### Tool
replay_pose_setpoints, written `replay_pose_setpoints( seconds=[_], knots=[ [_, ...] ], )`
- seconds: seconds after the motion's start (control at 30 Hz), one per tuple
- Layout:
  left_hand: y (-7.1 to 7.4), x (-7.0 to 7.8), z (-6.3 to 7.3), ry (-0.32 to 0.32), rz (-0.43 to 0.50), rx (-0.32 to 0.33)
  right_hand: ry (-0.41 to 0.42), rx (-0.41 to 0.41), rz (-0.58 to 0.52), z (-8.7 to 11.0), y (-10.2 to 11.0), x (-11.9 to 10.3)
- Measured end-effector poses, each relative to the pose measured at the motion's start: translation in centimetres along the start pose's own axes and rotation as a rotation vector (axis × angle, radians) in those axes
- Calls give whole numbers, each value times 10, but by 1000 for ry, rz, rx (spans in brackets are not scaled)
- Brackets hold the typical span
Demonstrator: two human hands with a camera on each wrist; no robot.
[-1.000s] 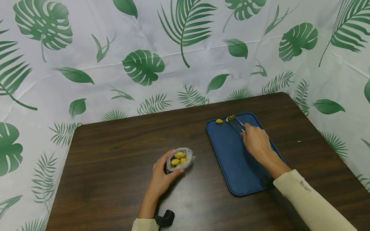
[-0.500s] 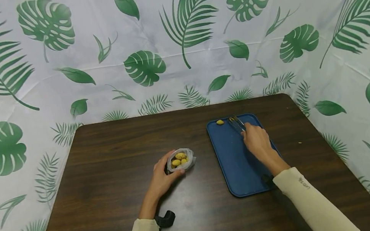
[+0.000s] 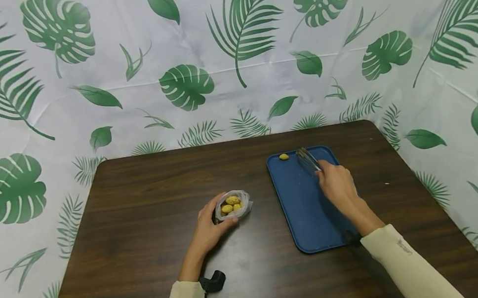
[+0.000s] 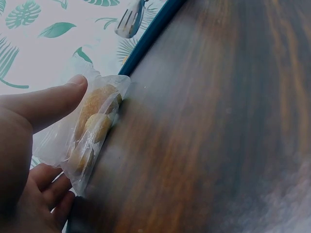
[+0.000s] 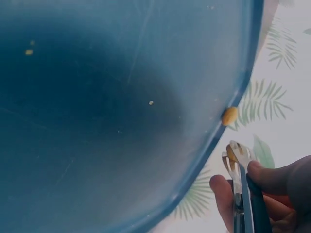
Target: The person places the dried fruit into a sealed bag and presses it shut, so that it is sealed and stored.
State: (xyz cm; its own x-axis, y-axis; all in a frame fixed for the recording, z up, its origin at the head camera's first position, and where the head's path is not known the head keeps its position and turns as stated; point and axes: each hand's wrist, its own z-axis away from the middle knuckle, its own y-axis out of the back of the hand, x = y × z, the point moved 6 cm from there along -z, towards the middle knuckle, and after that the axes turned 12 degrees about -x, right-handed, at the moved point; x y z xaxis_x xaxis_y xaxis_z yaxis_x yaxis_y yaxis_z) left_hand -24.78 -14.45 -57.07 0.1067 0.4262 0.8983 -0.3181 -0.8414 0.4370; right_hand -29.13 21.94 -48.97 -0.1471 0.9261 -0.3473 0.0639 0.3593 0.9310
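Note:
My left hand (image 3: 207,228) is curled round a small clear plastic bag (image 4: 51,143) on the table, its mouth facing up. Several yellow oval snack pieces (image 3: 233,200) lie inside. In my right hand (image 3: 336,183) I grip metal tongs with forked tips (image 3: 309,159), above the far end of the blue tray (image 3: 288,207). The right wrist view shows the tongs pinching one yellow piece (image 5: 231,153) between their prongs. Another yellow piece (image 3: 284,157) lies at the tray's far left corner, left of the tongs.
The dark wooden table (image 3: 150,189) carries the tray on the right and the bag near the middle. Crumbs (image 5: 29,52) are scattered on the tray. A tiny yellow bit (image 3: 387,183) lies on the table right of the tray. A leaf-print cloth (image 3: 127,118) hangs behind.
The tongs have closed on one of the two yellow pieces at the tray's far end and come slightly up and to the right. My left hand and the bag have stayed still.

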Motion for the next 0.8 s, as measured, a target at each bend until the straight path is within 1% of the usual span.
replay_pose_setpoints(
  seconds=[0.23,0.57,0.8],
  knots=[
    [2,1,-1,6,-1,4,19,31,-8,9,9,-8],
    [4,3,-1,29,1,-1,69,76,-25,19,23,-22],
    [5,4,0,34,-2,-10,65,66,-40,22,27,-28]
  ],
)
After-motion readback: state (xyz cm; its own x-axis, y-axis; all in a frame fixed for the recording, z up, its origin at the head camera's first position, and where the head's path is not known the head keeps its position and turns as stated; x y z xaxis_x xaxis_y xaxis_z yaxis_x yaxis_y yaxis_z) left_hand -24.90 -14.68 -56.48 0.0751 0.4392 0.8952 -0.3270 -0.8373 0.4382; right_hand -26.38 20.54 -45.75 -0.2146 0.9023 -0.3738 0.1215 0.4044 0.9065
